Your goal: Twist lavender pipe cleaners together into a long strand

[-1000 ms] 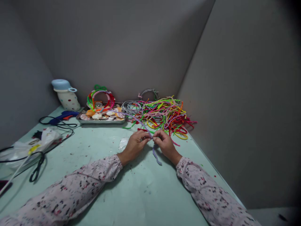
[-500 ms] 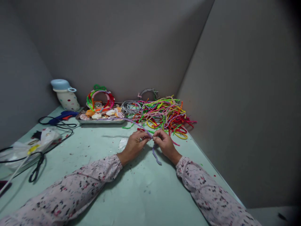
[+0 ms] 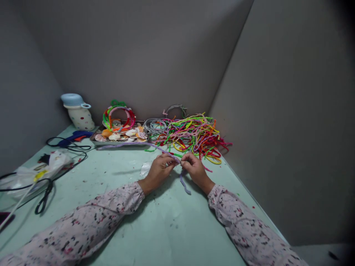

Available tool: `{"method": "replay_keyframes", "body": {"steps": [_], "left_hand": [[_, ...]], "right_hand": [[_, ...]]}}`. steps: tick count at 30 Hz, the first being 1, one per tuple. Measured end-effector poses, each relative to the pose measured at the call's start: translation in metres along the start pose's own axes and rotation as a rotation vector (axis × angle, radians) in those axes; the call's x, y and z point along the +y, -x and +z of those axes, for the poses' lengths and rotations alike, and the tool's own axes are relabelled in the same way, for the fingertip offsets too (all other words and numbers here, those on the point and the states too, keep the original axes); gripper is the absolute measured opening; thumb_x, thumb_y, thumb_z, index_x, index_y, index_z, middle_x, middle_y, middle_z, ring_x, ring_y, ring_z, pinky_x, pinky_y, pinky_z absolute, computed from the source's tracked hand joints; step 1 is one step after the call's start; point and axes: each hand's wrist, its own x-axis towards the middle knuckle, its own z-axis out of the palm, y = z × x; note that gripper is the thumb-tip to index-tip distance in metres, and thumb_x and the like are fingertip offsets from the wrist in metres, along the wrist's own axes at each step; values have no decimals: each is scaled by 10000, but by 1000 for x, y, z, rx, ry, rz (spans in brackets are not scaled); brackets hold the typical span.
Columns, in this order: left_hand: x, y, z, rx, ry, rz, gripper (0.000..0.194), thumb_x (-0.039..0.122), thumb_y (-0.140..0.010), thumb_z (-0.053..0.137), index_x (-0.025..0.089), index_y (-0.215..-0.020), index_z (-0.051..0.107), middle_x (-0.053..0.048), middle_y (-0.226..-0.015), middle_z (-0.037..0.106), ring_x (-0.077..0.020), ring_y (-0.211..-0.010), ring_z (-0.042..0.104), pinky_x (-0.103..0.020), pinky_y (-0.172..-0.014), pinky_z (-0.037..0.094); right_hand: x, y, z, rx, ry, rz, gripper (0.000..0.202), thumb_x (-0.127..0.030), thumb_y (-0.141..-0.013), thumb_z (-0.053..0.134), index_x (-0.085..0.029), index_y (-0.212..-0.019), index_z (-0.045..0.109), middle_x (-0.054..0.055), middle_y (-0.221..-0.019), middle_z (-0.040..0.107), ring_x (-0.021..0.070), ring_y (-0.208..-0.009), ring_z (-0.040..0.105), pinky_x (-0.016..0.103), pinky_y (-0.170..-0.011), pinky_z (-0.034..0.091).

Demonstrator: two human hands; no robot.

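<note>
A long purple pipe cleaner (image 3: 185, 184) passes between my two hands above the table. My left hand (image 3: 161, 170) pinches it, and its far part stretches left in front of the shell tray. Just to the right, my right hand (image 3: 194, 170) is closed in a pinch on the purple strand, fingertips nearly meeting those of my left hand. A short bent end hangs below the fingers. The exact spot where the fingertips meet is too small to make out.
Behind my hands lies a tangled pile of coloured pipe cleaners (image 3: 194, 133). Left of it are a silver wire coil (image 3: 157, 126), a shell tray (image 3: 122, 143) with coloured rings (image 3: 130, 114), and a bottle (image 3: 81, 118). Cables (image 3: 47, 195) and a plastic bag (image 3: 57, 160) lie at left.
The long left part of the purple pipe cleaner has dropped lower and now runs along the tray's front edge. My hands stay in nearly the same place, still pinching.
</note>
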Motion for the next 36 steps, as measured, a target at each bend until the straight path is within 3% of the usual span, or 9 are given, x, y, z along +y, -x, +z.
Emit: {"method": "replay_keyframes", "body": {"steps": [7,16,24,36], "left_hand": [[-6,2,1,36,50,-1,124,198,-810,626,198,-876,730,-56,-886,706,-175,-865,625,-324,-814,481],[-2,-1,-1,-35,83,75,203,169,-862,535,212,-908,728,-55,-908,700,-165,-882,613,-319,-828,475],[2,-1,-4,-54,-33,37,184,153,-849,543,208,-895,712,-48,-855,645,-165,-837,572,-319,-782,455],[6,-1,-4,-60,8,32,178,133,-834,554,210,-878,708,-31,-856,670,-160,-850,589,-311,-813,438]], "right_hand": [[0,0,0,1,-7,-4,47,-242,-781,565,-200,-799,555,-21,-715,530,130,-628,492,249,-582,417],[1,0,0,2,11,-6,38,-229,-775,560,-196,-793,560,-20,-716,536,128,-632,494,244,-586,415],[3,0,0,5,6,2,48,-241,-775,568,-201,-800,558,-21,-705,537,134,-634,504,247,-585,423],[5,0,-1,0,5,0,52,-237,-775,566,-202,-813,565,-21,-703,538,134,-627,499,246,-577,416]]}}
